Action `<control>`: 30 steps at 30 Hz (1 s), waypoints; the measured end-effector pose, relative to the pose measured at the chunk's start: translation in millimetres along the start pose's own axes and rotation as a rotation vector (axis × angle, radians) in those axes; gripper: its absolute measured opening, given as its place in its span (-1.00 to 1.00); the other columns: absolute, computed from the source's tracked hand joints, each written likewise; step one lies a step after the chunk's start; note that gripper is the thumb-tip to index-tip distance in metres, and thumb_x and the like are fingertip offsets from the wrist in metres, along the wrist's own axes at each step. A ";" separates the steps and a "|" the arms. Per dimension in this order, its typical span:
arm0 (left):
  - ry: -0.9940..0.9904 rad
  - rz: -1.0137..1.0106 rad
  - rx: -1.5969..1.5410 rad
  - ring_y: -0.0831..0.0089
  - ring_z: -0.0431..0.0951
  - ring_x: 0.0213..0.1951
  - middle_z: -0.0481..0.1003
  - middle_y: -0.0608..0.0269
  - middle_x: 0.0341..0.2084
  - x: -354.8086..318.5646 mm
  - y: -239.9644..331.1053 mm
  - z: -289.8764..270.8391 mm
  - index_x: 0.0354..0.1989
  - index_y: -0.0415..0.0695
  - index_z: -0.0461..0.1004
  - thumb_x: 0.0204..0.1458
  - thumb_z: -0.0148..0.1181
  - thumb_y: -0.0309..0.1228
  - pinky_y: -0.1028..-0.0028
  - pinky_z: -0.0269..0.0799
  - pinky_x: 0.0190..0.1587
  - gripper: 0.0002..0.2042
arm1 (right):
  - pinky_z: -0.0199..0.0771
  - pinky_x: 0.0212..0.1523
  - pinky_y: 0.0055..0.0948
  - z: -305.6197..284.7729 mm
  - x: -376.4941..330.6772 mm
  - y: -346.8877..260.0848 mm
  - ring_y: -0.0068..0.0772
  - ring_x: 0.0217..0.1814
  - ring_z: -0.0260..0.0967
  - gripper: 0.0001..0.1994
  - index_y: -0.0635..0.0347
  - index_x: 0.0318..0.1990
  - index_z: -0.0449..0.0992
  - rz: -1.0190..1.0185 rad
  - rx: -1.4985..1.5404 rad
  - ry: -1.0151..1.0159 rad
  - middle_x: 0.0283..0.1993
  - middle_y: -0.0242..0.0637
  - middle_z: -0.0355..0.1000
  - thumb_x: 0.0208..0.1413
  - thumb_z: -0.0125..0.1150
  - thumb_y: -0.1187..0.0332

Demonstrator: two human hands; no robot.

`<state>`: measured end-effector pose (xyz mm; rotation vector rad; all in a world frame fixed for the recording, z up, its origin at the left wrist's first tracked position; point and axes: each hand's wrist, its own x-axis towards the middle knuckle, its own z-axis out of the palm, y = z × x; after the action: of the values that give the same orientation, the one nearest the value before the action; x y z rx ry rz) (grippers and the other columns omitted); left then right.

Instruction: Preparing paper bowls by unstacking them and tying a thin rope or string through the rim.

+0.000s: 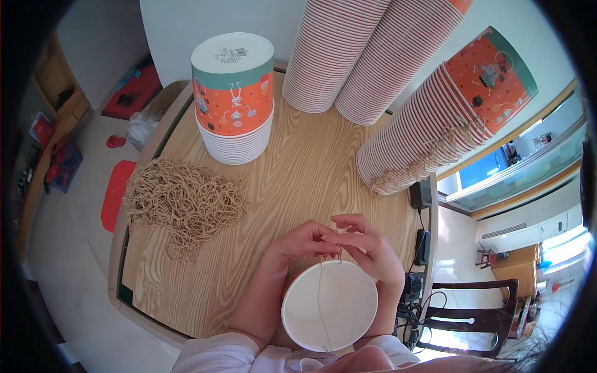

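A white-lined paper bucket [354, 311] is tilted in front of my chest with its open mouth facing up toward me. A tan string [320, 298] crosses that mouth from the near rim to the far rim. At the far rim my left hand [303, 240] pinches the string with its fingers closed. My right hand [372, 250] meets it there, thumb and fingers pressed together on the string. The exact hold is partly hidden where the fingertips overlap. Further left on the table lies a loose, tangled pile of the same string [186, 202].
A shorter stack of upturned orange paper buckets [233, 99] stands behind the pile. Tall nested stacks [336, 56] rise at the back. A leaning stack at right [423, 124] has string strands along its side. Black power adapters [421, 194] and cables line the right table edge, beside a dark chair [472, 320].
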<state>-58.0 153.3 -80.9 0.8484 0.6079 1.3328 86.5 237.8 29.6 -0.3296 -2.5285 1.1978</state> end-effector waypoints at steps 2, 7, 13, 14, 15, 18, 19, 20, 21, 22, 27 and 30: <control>-0.009 -0.025 0.003 0.67 0.47 -0.44 0.52 0.36 -0.50 -0.5 -3.0 -3.0 -0.31 -0.22 0.52 -0.01 0.18 -0.47 0.68 0.31 -0.44 -0.88 | 0.35 -0.22 -0.52 -1.2 -0.8 2.4 -0.31 -0.18 0.38 -0.73 0.22 -0.23 0.54 -0.094 -0.056 0.006 -0.22 -0.21 0.39 -0.12 0.12 0.69; -0.001 -0.056 -0.002 0.70 0.46 -0.45 0.51 0.37 -0.50 -0.6 -2.2 -2.6 -0.36 -0.22 0.51 0.00 0.16 -0.47 0.69 0.31 -0.44 -0.91 | 0.37 -0.33 -0.50 -2.6 -3.7 0.7 -0.31 -0.36 0.41 -0.85 0.29 -0.35 0.53 0.173 -0.035 0.041 -0.43 -0.24 0.42 -0.16 0.24 0.60; -0.067 0.031 0.009 0.72 0.46 -0.46 0.51 0.39 -0.51 0.4 -3.1 -6.5 -0.41 -0.21 0.50 0.00 0.16 -0.47 0.71 0.29 -0.44 -0.93 | 0.33 -0.41 -0.48 -5.2 -8.3 3.7 -0.28 -0.43 0.37 -0.91 0.33 -0.44 0.46 0.171 -0.116 0.072 -0.47 -0.21 0.39 -0.11 0.24 0.52; -0.067 0.042 0.033 0.72 0.46 -0.46 0.50 0.39 -0.52 0.2 -2.7 -6.7 -0.42 -0.21 0.50 0.00 0.16 -0.47 0.71 0.29 -0.44 -0.93 | 0.33 -0.41 -0.48 -5.5 -8.7 3.4 -0.28 -0.43 0.37 -0.91 0.33 -0.44 0.46 0.170 -0.116 0.073 -0.47 -0.21 0.39 -0.11 0.24 0.52; -0.068 0.042 0.034 0.72 0.46 -0.46 0.50 0.39 -0.52 0.3 -3.2 -7.5 -0.42 -0.21 0.50 0.00 0.16 -0.47 0.71 0.29 -0.44 -0.93 | 0.32 -0.43 -0.47 -5.7 -9.3 2.7 -0.27 -0.47 0.35 -0.90 0.33 -0.44 0.44 0.211 -0.124 0.039 -0.49 -0.19 0.38 -0.08 0.22 0.49; -0.089 0.044 0.070 0.72 0.46 -0.46 0.50 0.39 -0.52 0.3 -4.5 -8.9 -0.41 -0.21 0.50 0.00 0.16 -0.47 0.70 0.30 -0.45 -0.93 | 0.29 -0.46 -0.47 -8.6 -9.6 2.5 -0.26 -0.52 0.30 -0.88 0.34 -0.46 0.42 0.271 -0.153 -0.026 -0.52 -0.17 0.36 -0.02 0.18 0.45; -0.078 0.047 0.067 0.72 0.46 -0.47 0.50 0.38 -0.52 0.0 -4.4 -8.5 -0.41 -0.20 0.50 0.00 0.16 -0.47 0.70 0.30 -0.45 -0.93 | 0.29 -0.47 -0.46 -9.3 -9.7 2.6 -0.26 -0.54 0.28 -0.86 0.34 -0.47 0.41 0.292 -0.172 -0.058 -0.54 -0.17 0.35 0.00 0.17 0.44; -0.067 0.050 0.064 0.72 0.46 -0.47 0.50 0.38 -0.52 -0.5 -4.1 -8.2 -0.41 -0.20 0.50 0.00 0.16 -0.46 0.71 0.31 -0.45 -0.93 | 0.29 -0.47 -0.46 -9.2 -9.2 1.5 -0.26 -0.54 0.28 -0.86 0.34 -0.47 0.41 0.292 -0.172 -0.059 -0.54 -0.17 0.35 0.00 0.17 0.44; -0.066 0.050 0.064 0.72 0.46 -0.47 0.50 0.38 -0.52 -1.0 -3.3 -7.8 -0.41 -0.20 0.50 0.00 0.16 -0.46 0.71 0.31 -0.45 -0.93 | 0.29 -0.47 -0.46 -8.8 -8.5 -0.4 -0.26 -0.54 0.27 -0.87 0.34 -0.46 0.40 0.298 -0.157 -0.032 -0.54 -0.17 0.34 0.01 0.16 0.45; -0.041 0.022 0.036 0.72 0.46 -0.47 0.50 0.37 -0.52 -1.0 -2.1 -7.0 -0.42 -0.20 0.50 -0.01 0.17 -0.47 0.71 0.31 -0.46 -0.94 | 0.28 -0.47 -0.46 -8.6 -8.3 -1.6 -0.27 -0.55 0.26 -0.87 0.34 -0.45 0.39 0.306 -0.143 -0.005 -0.55 -0.17 0.34 0.01 0.15 0.46; 0.004 0.013 0.007 0.68 0.47 -0.46 0.50 0.35 -0.52 -1.0 4.8 -2.2 -0.44 -0.20 0.49 -0.03 0.16 -0.53 0.70 0.31 -0.46 -0.98 | 0.30 -0.47 -0.46 -4.2 -10.3 6.8 -0.27 -0.53 0.30 -0.90 0.33 -0.40 0.38 0.273 -0.116 0.079 -0.54 -0.16 0.35 0.01 0.14 0.48; -0.018 0.084 -0.047 0.62 0.48 -0.42 0.49 0.30 -0.47 -0.2 2.8 -3.8 -0.46 -0.22 0.47 -0.06 0.16 -0.59 0.67 0.33 -0.44 -0.99 | 0.32 -0.44 -0.47 -3.2 -8.7 3.9 -0.27 -0.49 0.35 -0.91 0.33 -0.40 0.38 0.289 -0.126 0.073 -0.52 -0.17 0.37 0.00 0.15 0.50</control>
<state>-62.8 153.9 -80.8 0.8545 0.5293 1.4087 96.1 239.5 26.8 -0.7775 -2.5598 1.1006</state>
